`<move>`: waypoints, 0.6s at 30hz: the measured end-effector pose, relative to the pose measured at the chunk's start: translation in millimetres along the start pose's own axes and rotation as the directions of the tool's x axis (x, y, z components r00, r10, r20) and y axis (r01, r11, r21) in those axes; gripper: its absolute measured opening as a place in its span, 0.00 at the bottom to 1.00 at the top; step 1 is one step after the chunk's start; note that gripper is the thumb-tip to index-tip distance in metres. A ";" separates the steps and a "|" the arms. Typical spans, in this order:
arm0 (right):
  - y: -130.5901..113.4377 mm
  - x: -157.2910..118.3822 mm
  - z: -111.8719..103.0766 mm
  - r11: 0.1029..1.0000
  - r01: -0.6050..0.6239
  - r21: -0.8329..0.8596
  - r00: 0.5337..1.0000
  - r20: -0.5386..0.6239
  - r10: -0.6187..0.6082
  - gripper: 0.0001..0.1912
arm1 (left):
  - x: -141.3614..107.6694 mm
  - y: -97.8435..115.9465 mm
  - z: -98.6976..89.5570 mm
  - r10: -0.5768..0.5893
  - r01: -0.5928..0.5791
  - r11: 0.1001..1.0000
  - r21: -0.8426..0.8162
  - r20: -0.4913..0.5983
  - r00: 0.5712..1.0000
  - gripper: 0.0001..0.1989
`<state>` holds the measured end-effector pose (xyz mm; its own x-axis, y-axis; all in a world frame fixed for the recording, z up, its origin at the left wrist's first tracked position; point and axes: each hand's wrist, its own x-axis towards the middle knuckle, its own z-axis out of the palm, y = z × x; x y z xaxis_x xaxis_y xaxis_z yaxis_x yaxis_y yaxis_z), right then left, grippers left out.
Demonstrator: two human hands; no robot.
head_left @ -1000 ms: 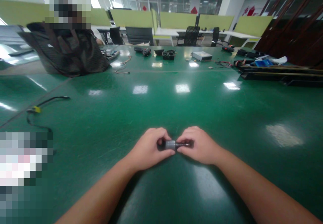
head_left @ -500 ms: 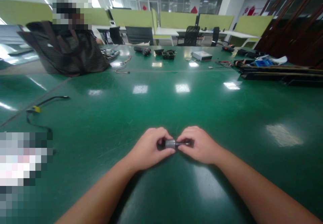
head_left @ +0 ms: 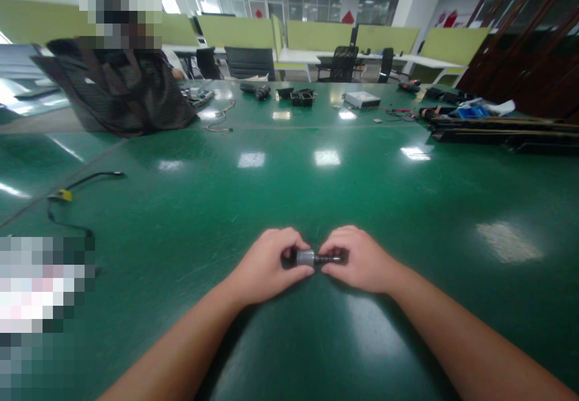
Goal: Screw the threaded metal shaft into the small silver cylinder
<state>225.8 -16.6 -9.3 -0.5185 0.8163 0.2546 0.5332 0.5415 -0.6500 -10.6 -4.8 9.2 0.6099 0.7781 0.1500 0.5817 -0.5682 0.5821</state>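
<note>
My left hand (head_left: 271, 266) is closed around a small motor (head_left: 305, 258), a grey metal cylinder with a thin dark shaft pointing right. Its left end is hidden in the shade of my palm. My right hand (head_left: 355, 260) curves around the shaft (head_left: 328, 259) from the other side. Thumb and forefinger there stand slightly apart, one on each side of the shaft, which shows between them. Both hands rest low over the green tabletop (head_left: 289, 196).
A dark bag (head_left: 131, 99) stands at the far left, a person behind it. Along the far edge lie a power drill (head_left: 256, 91), black parts (head_left: 302, 97) and a silver box (head_left: 362, 99). Black strips (head_left: 502, 129) lie at right. A cable with a yellow piece (head_left: 66, 195) is at left.
The thumb and forefinger of my right hand have spread a little and moved off the shaft, so more of it shows. My left hand and the motor have kept their place.
</note>
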 end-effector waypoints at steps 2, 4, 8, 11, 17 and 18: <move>0.1 -0.1 -0.1 1.000 -0.001 -0.003 1.000 0.000 0.001 0.07 | 0.0 0.1 -0.1 0.002 -0.002 1.000 0.000 -0.001 1.000 0.11; -0.1 -0.2 -0.3 1.000 0.002 0.001 1.000 0.003 -0.002 0.05 | 0.1 0.2 -0.2 0.005 -0.005 1.000 -0.002 -0.002 1.000 0.10; -0.3 -0.8 -2.4 1.000 -0.004 -0.014 1.000 0.009 0.004 0.04 | 0.3 0.1 -0.3 0.007 -0.007 1.000 -0.010 0.000 1.000 0.11; 0.3 -1.5 -5.0 0.999 -0.015 -0.030 1.000 0.016 0.015 0.04 | 0.2 -0.1 -0.2 0.004 -0.004 1.000 -0.006 -0.004 1.000 0.11; 1.8 -2.1 -8.4 1.000 -0.006 -0.024 1.000 0.022 0.007 0.04 | 0.0 -0.7 -0.1 0.005 -0.005 1.000 -0.003 0.000 1.000 0.10; 2.1 -2.3 -9.0 1.000 -0.005 -0.027 1.000 0.022 0.005 0.04 | -0.1 -0.8 0.0 0.004 -0.004 1.000 -0.005 -0.002 1.000 0.10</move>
<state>234.1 -15.5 -4.9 -0.5301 0.8145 0.2358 0.5532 0.5429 -0.6319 -11.1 -4.4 8.7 0.6116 0.7761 0.1537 0.5765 -0.5703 0.5851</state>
